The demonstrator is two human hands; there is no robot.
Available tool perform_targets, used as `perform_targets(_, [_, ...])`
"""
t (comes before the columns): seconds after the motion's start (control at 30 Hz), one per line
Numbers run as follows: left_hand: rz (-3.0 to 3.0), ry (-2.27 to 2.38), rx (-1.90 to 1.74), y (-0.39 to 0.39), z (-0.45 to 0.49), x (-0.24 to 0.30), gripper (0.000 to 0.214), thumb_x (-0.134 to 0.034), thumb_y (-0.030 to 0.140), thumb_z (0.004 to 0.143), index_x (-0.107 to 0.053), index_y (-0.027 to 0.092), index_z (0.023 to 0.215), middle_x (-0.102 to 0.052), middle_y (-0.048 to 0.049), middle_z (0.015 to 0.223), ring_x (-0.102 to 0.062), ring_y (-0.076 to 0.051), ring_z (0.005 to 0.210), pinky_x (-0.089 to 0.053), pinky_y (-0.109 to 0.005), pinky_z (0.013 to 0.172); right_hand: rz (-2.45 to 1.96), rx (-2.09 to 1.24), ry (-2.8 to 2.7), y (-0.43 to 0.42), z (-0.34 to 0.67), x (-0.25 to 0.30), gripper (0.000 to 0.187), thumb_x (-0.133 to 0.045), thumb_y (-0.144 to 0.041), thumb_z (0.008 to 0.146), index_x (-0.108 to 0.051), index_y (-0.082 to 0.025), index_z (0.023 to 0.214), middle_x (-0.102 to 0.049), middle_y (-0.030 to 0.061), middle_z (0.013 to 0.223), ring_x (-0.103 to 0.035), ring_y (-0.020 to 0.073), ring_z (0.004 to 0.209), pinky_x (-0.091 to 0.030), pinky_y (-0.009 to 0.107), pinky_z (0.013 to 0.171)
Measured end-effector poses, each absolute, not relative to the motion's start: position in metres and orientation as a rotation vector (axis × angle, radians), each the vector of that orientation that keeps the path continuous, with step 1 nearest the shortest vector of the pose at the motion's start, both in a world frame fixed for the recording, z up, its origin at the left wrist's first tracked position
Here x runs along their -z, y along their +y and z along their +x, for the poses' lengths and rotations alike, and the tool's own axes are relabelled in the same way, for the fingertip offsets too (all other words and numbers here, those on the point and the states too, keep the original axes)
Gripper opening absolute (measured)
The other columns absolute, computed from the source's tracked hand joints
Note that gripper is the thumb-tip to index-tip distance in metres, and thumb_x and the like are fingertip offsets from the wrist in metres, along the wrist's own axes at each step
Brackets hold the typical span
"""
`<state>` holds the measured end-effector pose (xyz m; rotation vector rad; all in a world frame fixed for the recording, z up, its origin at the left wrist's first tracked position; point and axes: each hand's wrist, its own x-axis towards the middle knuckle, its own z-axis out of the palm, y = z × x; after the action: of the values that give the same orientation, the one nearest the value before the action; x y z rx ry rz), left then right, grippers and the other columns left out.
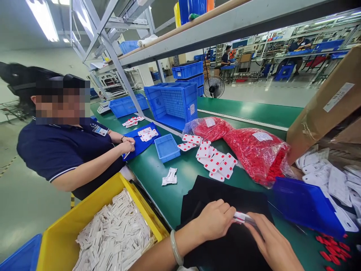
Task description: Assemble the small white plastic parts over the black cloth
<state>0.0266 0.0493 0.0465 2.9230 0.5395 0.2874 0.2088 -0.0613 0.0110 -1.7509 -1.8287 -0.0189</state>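
Between my two hands is a small white plastic piece with red marks (239, 217), seen nearly edge-on. My left hand (216, 219) closes around its left end, a pale bangle on that wrist. At the other end, the fingers and thumb of my right hand (267, 235) pinch it. Both hands are above a black cloth (225, 195) lying on the green table. Just beyond the cloth lies a loose pile of flat white plates with red squares (218, 163). Loose red pieces (334, 246) are scattered to the right of my right hand.
A yellow bin (53, 233) of white parts stands at left. Clear bags of red pieces (254, 150), a dark blue tray (306, 203) and a cardboard box (324, 101) line the right. A co-worker (64, 150) sits across, near a light-blue tray (167, 148).
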Motion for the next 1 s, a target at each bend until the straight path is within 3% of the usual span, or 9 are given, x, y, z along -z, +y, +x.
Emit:
perform_targets(0.27, [2.931, 0.545, -0.283, 0.052, 0.031, -0.040, 0.017, -0.037, 0.025, 0.095, -0.051, 0.016, 0.100, -0.060, -0.0055, 0.085, -0.053, -0.018, 0.077, -0.045, -0.030, 0.069, -1.817, 0.044, -1.778, -0.061, 0.204, -0.003, 0.030, -0.034, -0.046, 0.097, -0.052, -0.026, 0.108, -0.063, 0.0028, 0.096, -0.064, 0.0181, 0.086, -0.052, 0.027, 0.071])
perform_targets(0.5, [2.939, 0.537, -0.309, 0.051, 0.029, -0.040, 0.019, -0.042, 0.031, 0.094, -0.051, 0.016, 0.101, -0.060, -0.0045, 0.088, -0.054, -0.018, 0.080, -0.045, -0.029, 0.071, -1.761, 0.071, -1.805, -0.061, 0.208, -0.003, 0.029, -0.035, -0.048, 0.096, -0.052, -0.026, 0.105, -0.063, 0.0015, 0.093, -0.064, 0.0162, 0.082, -0.051, 0.025, 0.068])
perform_targets(0.7, [2.916, 0.568, -0.273, 0.052, 0.034, -0.038, 0.017, -0.039, 0.024, 0.094, -0.052, 0.015, 0.100, -0.061, -0.0063, 0.087, -0.055, -0.018, 0.079, -0.047, -0.031, 0.072, -1.827, 0.060, -1.768, -0.058, 0.207, 0.002, 0.031, -0.033, -0.047, 0.097, -0.051, -0.026, 0.109, -0.062, 0.0022, 0.095, -0.063, 0.0173, 0.086, -0.051, 0.026, 0.069])
perform_targets(0.83, [2.730, 0.535, -0.381, 0.055, 0.024, -0.045, 0.031, -0.048, 0.032, 0.092, -0.048, 0.017, 0.119, -0.062, -0.0075, 0.104, -0.057, -0.018, 0.093, -0.048, -0.031, 0.085, -1.795, 0.050, -1.763, -0.058, 0.213, -0.001, 0.030, -0.036, -0.049, 0.096, -0.052, -0.026, 0.106, -0.063, 0.0016, 0.094, -0.064, 0.0165, 0.083, -0.052, 0.025, 0.065])
perform_targets(0.93, [2.545, 0.626, -0.478, 0.056, 0.010, -0.044, 0.047, -0.057, 0.033, 0.088, -0.041, 0.017, 0.130, -0.059, -0.0094, 0.118, -0.056, -0.019, 0.105, -0.047, -0.032, 0.092, -1.793, 0.117, -1.770, -0.057, 0.210, -0.007, 0.038, -0.035, -0.049, 0.096, -0.049, -0.023, 0.119, -0.062, 0.0068, 0.109, -0.062, 0.0202, 0.098, -0.053, 0.030, 0.078])
perform_targets(1.0, [2.457, 0.697, -0.460, 0.058, 0.003, -0.040, 0.036, -0.054, 0.028, 0.090, -0.047, 0.019, 0.124, -0.063, -0.0068, 0.110, -0.059, -0.018, 0.099, -0.048, -0.031, 0.088, -1.751, 0.209, -1.849, -0.053, 0.201, -0.010, 0.045, -0.037, -0.048, 0.095, -0.044, -0.020, 0.130, -0.058, 0.0102, 0.122, -0.056, 0.0247, 0.112, -0.050, 0.037, 0.089])
